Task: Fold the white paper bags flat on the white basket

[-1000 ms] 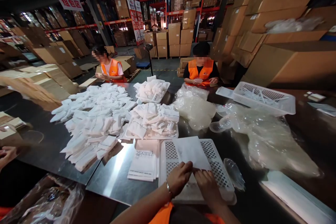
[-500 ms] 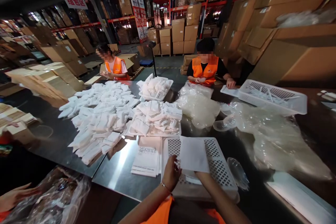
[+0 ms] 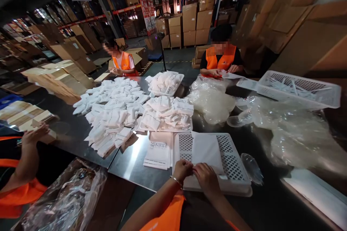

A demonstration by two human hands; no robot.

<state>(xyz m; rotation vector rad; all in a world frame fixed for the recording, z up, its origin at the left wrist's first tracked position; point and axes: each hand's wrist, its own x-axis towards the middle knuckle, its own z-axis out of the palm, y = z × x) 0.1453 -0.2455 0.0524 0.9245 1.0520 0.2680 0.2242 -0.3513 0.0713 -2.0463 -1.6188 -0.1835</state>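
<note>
A white flat pouch [image 3: 207, 151] lies on the upturned white plastic basket [image 3: 234, 166] in front of me. My left hand [image 3: 183, 170] is closed in a pinch at the pouch's lower left corner. Its fingertips meet those of my right hand [image 3: 206, 179], also closed, by the pouch's lower edge. Whatever is between the fingers is too small to make out. Left of the basket lies a stack of flat white printed bags [image 3: 157, 151]. A clear plastic piece [image 3: 252, 168] rests at the basket's right side.
Filled white pouches [image 3: 115, 119] are heaped at left, with more in a tray [image 3: 168, 115]. Clear plastic bags [image 3: 292, 130] spread rightward, near another white basket [image 3: 298, 90]. Two co-workers in orange vests [image 3: 221, 57] sit opposite; another person's hand [image 3: 35, 133] is at left.
My right hand has come out from under the pouch, which now lies on the basket. Both hands have met at its lower edge. The view has shifted slightly.
</note>
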